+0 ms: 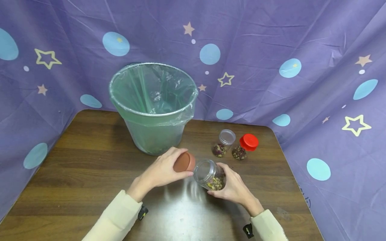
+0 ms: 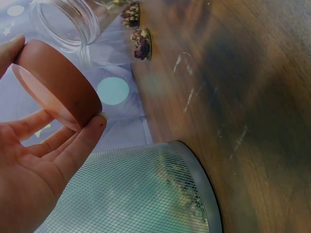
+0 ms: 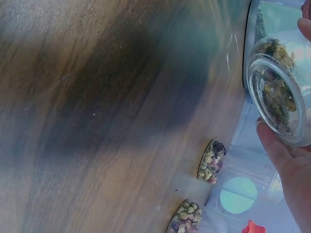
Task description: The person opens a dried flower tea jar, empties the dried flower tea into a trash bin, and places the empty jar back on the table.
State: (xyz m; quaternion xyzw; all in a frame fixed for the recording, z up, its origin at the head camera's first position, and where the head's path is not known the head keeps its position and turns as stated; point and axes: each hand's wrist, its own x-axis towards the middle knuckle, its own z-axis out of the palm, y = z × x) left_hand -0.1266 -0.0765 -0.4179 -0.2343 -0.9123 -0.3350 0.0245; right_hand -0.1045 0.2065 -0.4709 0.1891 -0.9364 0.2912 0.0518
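Between its thumb and fingers my left hand (image 1: 164,168) holds a round brown lid (image 1: 184,162); the left wrist view shows the lid (image 2: 58,85) gripped by its rim. A clear jar (image 1: 208,174) without a lid is in my right hand (image 1: 235,187), tilted with its mouth toward the lid. Dried yellowish flowers (image 1: 216,183) lie in its lower part, and the right wrist view shows them through the jar's base (image 3: 277,99). Lid and jar are close together above the table. Behind them stand a clear-lidded jar (image 1: 227,137) and a red-lidded jar (image 1: 249,142), both with dried flower buds at the bottom.
A mesh waste bin (image 1: 153,135) lined with a green bag stands at the back left of the wooden table (image 1: 75,160). A purple curtain (image 1: 256,40) with stars and dots hangs behind and on both sides.
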